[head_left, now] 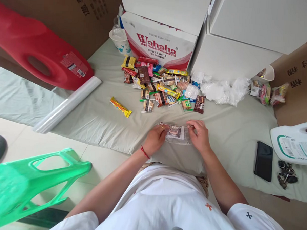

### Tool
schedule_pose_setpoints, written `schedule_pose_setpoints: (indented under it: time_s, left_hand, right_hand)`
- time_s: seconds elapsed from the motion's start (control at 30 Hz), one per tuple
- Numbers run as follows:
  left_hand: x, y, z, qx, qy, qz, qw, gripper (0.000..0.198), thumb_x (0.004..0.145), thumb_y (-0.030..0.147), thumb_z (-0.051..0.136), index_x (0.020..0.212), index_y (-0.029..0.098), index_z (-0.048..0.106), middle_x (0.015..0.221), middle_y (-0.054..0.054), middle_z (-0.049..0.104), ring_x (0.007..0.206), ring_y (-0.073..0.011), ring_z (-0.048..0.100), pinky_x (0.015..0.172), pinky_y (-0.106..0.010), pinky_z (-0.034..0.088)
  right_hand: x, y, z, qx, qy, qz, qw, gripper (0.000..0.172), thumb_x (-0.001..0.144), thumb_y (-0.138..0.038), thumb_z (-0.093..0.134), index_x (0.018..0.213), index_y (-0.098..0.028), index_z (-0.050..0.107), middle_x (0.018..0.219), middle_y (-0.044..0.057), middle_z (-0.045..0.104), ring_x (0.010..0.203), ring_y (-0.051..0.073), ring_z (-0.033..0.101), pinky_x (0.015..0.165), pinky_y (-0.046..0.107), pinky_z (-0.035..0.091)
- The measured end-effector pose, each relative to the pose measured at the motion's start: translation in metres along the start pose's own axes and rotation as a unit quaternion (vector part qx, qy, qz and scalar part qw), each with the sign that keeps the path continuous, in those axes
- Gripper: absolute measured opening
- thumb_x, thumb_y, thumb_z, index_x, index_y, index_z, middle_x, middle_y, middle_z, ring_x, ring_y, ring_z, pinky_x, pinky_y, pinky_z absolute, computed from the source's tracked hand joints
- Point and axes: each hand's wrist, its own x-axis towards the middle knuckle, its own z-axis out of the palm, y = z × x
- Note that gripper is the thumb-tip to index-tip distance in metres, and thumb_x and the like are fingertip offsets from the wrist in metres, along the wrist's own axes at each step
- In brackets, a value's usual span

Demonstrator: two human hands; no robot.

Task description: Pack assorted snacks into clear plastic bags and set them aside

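Both of my hands grip a clear plastic bag with a brown-and-white snack packet inside, held just above the pale green cloth. My left hand pinches the bag's left end; a red string circles that wrist. My right hand pinches its right end. Beyond the bag lies a pile of wrapped snacks. A brown cocoa packet lies at the pile's right edge, and a yellow bar lies apart on the left.
A Wahaha carton and white boxes stand behind the pile, with crumpled clear bags beside them. A film roll and red jug are left; a green stool near left. At right are a phone, keys and a white jug.
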Motion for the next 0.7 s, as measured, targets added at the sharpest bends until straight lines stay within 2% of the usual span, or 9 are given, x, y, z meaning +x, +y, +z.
schedule_pose_setpoints:
  time_s: [0.07,0.13,0.2,0.27,0.33,0.43,0.57,0.63,0.7]
  left_hand:
    - [-0.003,-0.001,0.004,0.044,0.003,0.024,0.999,0.027,0.098,0.022,0.045,0.109,0.018,0.069,0.102,-0.008,0.071,0.092,-0.02,0.066,0.084,-0.033,0.052]
    - [-0.006,0.002,0.009,0.103,-0.001,0.011,0.995,0.027,0.1,0.03,0.049,0.116,0.019,0.069,0.105,-0.009,0.068,0.089,-0.0207,0.066,0.079,-0.032,0.052]
    - [-0.009,0.007,0.015,0.165,-0.009,-0.014,0.986,0.03,0.102,0.035,0.05,0.122,0.02,0.068,0.106,-0.009,0.066,0.084,-0.0206,0.066,0.072,-0.031,0.05]
    - [-0.011,0.011,0.018,0.213,-0.019,-0.03,0.976,0.033,0.103,0.036,0.048,0.127,0.024,0.066,0.109,-0.009,0.064,0.083,-0.02,0.066,0.068,-0.029,0.047]
    - [-0.013,0.013,0.021,0.239,-0.027,-0.033,0.97,0.034,0.104,0.035,0.045,0.13,0.027,0.065,0.109,-0.008,0.063,0.081,-0.019,0.065,0.064,-0.028,0.045]
    - [-0.014,0.013,0.022,0.252,-0.028,-0.027,0.967,0.034,0.105,0.035,0.043,0.131,0.029,0.064,0.109,-0.007,0.062,0.078,-0.0176,0.064,0.062,-0.027,0.043]
    - [-0.013,0.013,0.022,0.262,-0.023,-0.032,0.964,0.035,0.105,0.036,0.042,0.132,0.03,0.063,0.109,-0.007,0.062,0.075,-0.0163,0.064,0.06,-0.026,0.043]
    - [-0.013,0.015,0.023,0.267,-0.025,-0.032,0.963,0.035,0.105,0.036,0.042,0.133,0.03,0.062,0.109,-0.007,0.063,0.074,-0.0161,0.064,0.06,-0.027,0.044]
    - [-0.013,0.016,0.025,0.27,-0.027,-0.031,0.962,0.035,0.104,0.035,0.043,0.133,0.03,0.062,0.109,-0.007,0.063,0.072,-0.0159,0.064,0.061,-0.027,0.045]
  right_hand:
    - [0.005,0.008,-0.009,-0.098,-0.017,0.005,0.995,0.035,0.094,-0.037,0.061,0.124,-0.019,0.069,0.115,0.014,0.07,0.112,0.033,0.056,0.1,0.052,0.047]
    - [0.007,0.014,-0.015,-0.14,-0.083,0.017,0.987,0.041,0.088,-0.042,0.069,0.121,-0.018,0.07,0.105,0.014,0.07,0.106,0.033,0.055,0.095,0.051,0.048]
    - [0.006,0.018,-0.022,-0.129,-0.153,0.027,0.979,0.028,0.086,-0.043,0.071,0.102,-0.02,0.074,0.088,0.009,0.067,0.095,0.03,0.055,0.087,0.044,0.049]
    - [0.002,0.018,-0.029,-0.096,-0.181,0.034,0.978,0.02,0.087,-0.041,0.068,0.083,-0.022,0.07,0.08,0.006,0.063,0.09,0.026,0.054,0.083,0.039,0.048]
    - [-0.003,0.015,-0.035,-0.038,-0.162,0.054,0.985,0.023,0.088,-0.043,0.064,0.079,-0.021,0.065,0.086,0.005,0.062,0.09,0.024,0.056,0.082,0.036,0.048]
    - [-0.009,0.008,-0.038,0.086,-0.125,0.124,0.981,0.03,0.089,-0.052,0.062,0.09,-0.021,0.062,0.095,0.004,0.064,0.084,0.02,0.059,0.074,0.032,0.049]
    - [-0.012,-0.007,-0.028,0.178,-0.095,0.221,0.954,0.039,0.082,-0.059,0.07,0.083,-0.023,0.056,0.065,-0.005,0.053,0.057,0.014,0.047,0.053,0.025,0.039]
    - [-0.01,-0.018,-0.016,0.192,-0.048,0.232,0.952,0.037,0.083,-0.056,0.069,0.076,-0.023,0.053,0.059,-0.007,0.047,0.052,0.012,0.041,0.049,0.024,0.034]
    - [-0.004,-0.031,0.001,0.178,-0.025,0.214,0.96,0.033,0.086,-0.051,0.067,0.076,-0.023,0.053,0.059,-0.006,0.048,0.052,0.013,0.043,0.05,0.025,0.035]
